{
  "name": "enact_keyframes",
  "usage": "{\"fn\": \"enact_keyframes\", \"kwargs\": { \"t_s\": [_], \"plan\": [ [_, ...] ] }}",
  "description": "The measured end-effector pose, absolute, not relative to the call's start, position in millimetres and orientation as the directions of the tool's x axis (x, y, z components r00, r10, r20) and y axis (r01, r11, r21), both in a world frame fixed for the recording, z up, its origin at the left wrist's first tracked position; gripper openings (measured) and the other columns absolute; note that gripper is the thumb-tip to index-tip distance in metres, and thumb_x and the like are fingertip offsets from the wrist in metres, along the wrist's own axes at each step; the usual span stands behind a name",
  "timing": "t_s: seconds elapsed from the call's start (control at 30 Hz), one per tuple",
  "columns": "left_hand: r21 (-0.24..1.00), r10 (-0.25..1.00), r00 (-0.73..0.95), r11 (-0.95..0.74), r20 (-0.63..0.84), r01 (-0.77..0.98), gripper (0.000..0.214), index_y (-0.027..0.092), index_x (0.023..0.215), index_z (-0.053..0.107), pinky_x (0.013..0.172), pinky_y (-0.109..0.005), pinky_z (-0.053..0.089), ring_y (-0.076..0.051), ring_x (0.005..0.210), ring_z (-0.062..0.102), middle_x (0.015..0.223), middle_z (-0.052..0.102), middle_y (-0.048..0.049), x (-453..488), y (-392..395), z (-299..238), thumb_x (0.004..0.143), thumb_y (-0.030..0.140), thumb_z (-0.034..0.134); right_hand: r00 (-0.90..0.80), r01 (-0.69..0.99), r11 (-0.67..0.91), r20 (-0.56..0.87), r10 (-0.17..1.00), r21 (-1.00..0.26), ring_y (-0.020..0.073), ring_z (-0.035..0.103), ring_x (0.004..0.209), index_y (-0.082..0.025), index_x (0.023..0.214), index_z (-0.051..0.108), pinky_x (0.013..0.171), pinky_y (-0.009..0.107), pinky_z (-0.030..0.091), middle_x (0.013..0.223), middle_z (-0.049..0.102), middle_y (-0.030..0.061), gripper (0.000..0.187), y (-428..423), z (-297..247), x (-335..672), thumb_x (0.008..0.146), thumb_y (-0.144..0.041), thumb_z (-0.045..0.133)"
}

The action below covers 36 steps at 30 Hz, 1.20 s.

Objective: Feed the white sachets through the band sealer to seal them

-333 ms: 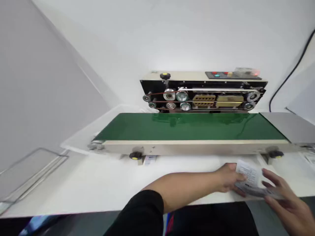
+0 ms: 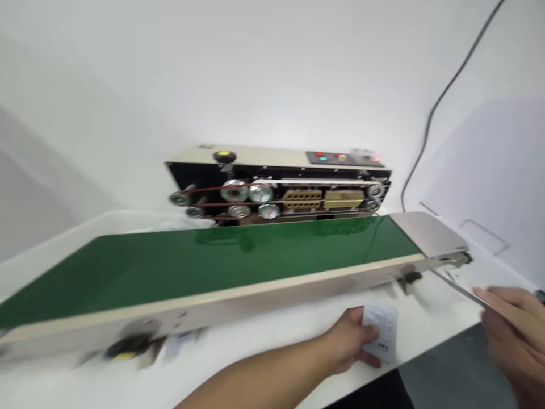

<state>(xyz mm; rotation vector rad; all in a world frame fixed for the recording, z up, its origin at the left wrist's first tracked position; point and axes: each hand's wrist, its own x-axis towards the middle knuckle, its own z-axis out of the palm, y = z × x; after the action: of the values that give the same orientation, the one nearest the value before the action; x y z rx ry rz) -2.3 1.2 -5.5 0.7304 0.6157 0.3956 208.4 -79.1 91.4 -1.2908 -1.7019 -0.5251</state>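
Note:
My left hand [image 2: 351,341] pinches a small flat white packet [image 2: 381,332] with printed text, thumb on its face, just above the white table in front of the conveyor. To the right, my right hand [image 2: 513,326] is closed around a long thin grey strip [image 2: 462,291], which points up and left toward the conveyor's right end. Motion blur hides the strip's exact kind. The two hands are apart. Behind them runs the green conveyor belt [image 2: 255,250], and over its far side stands a band sealing machine [image 2: 281,182] with rollers and brass-coloured blocks.
A metal plate [image 2: 430,234] extends the belt's right end. Black knobs [image 2: 128,345] stick out along the conveyor's front. A dark cable [image 2: 430,116] hangs by the wall at right. A whitish tray [image 2: 114,221] lies behind the belt's left part.
The view has swung to the right. My right hand has moved away from the packet, to the right, with the grey strip. My left hand still holds the packet.

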Motion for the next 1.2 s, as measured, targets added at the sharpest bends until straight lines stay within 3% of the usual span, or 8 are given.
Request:
{"fn": "enact_keyframes", "kwargs": {
  "t_s": [0.13,0.3,0.43,0.63,0.87,0.97,1.07,1.2],
  "plan": [
    [0.748,0.540,0.750,0.657,-0.383,-0.091,0.046,0.017,0.092,0.058,0.051,-0.030,0.048,-0.023,0.069,0.064,0.079,0.067,-0.0062,-1.8,3.6,-9.9,0.052,0.037,0.072,-0.326,0.924,0.307,0.890,0.320,0.228,0.0126,0.058,0.063,-0.023,0.098,0.066,0.051,0.021,0.044,0.078,0.062,0.0040,0.032,-14.8,119.5,208.8,0.073,-0.003,0.060],
    [0.793,0.542,0.807,0.588,-0.237,-0.162,0.058,0.016,0.088,0.061,0.066,-0.036,0.048,-0.025,0.073,0.065,0.079,0.068,-0.0080,5.1,9.1,-35.4,0.047,0.053,0.078,-0.485,0.874,0.152,0.830,0.274,0.461,0.0104,0.061,0.061,-0.021,0.072,0.065,0.049,0.017,0.044,0.072,0.068,0.0024,0.013,50.2,119.4,227.7,0.078,-0.012,0.057],
    [0.855,0.541,0.839,0.459,-0.055,-0.240,0.059,0.012,0.082,0.065,0.080,-0.039,0.044,-0.026,0.082,0.065,0.083,0.068,-0.0115,7.8,19.7,-50.5,0.048,0.059,0.077,-0.536,0.839,0.121,0.768,0.350,0.530,0.0090,0.063,0.062,-0.020,0.061,0.062,0.052,0.017,0.043,0.073,0.070,0.0009,0.022,77.9,116.7,237.3,0.080,-0.013,0.052],
    [0.859,0.517,0.849,0.480,-0.112,-0.179,0.065,0.014,0.083,0.068,0.086,-0.046,0.040,-0.031,0.087,0.064,0.082,0.069,-0.0115,3.5,24.8,-34.7,0.040,0.061,0.079,-0.529,0.841,0.165,0.721,0.448,0.515,0.0091,0.063,0.061,-0.019,0.060,0.060,0.049,0.018,0.040,0.077,0.071,0.0003,0.025,101.4,113.3,242.1,0.082,-0.015,0.049],
    [0.855,0.488,0.869,0.480,-0.074,-0.197,0.066,0.016,0.088,0.070,0.093,-0.050,0.036,-0.032,0.095,0.063,0.089,0.070,-0.0115,2.8,28.5,-38.8,0.041,0.061,0.079,-0.547,0.831,0.173,0.720,0.427,0.529,0.0091,0.062,0.059,-0.019,0.060,0.059,0.047,0.018,0.038,0.077,0.071,-0.0003,0.022,112.3,119.3,242.8,0.079,-0.014,0.050],
    [0.843,0.483,0.875,0.478,-0.018,-0.247,0.061,0.016,0.089,0.070,0.095,-0.050,0.036,-0.031,0.098,0.062,0.091,0.070,-0.0115,1.9,29.9,-41.1,0.045,0.057,0.080,-0.426,0.905,0.180,0.808,0.406,0.386,0.0125,0.063,0.062,-0.019,0.063,0.061,0.050,0.020,0.041,0.073,0.071,0.0016,0.018,104.1,129.6,240.0,0.078,-0.018,0.051],
    [0.843,0.479,0.878,0.476,-0.011,-0.250,0.061,0.015,0.087,0.070,0.095,-0.052,0.035,-0.032,0.098,0.062,0.088,0.070,-0.0122,1.8,29.7,-38.9,0.045,0.058,0.079,-0.047,0.990,0.138,0.860,0.508,-0.027,0.0164,0.061,0.061,-0.019,0.068,0.063,0.054,0.025,0.044,0.066,0.068,0.0027,0.016,96.1,148.5,238.7,0.075,-0.030,0.054],
    [0.861,0.492,0.868,0.469,-0.072,-0.195,0.069,0.015,0.084,0.070,0.092,-0.056,0.036,-0.033,0.091,0.064,0.086,0.070,-0.0133,2.9,26.8,-34.6,0.037,0.065,0.077,0.361,0.835,0.002,0.550,0.753,-0.550,0.0170,0.058,0.061,-0.018,0.072,0.065,0.057,0.027,0.044,0.068,0.066,0.0024,0.011,104.8,174.8,241.6,0.068,-0.027,0.060]
  ]
}}
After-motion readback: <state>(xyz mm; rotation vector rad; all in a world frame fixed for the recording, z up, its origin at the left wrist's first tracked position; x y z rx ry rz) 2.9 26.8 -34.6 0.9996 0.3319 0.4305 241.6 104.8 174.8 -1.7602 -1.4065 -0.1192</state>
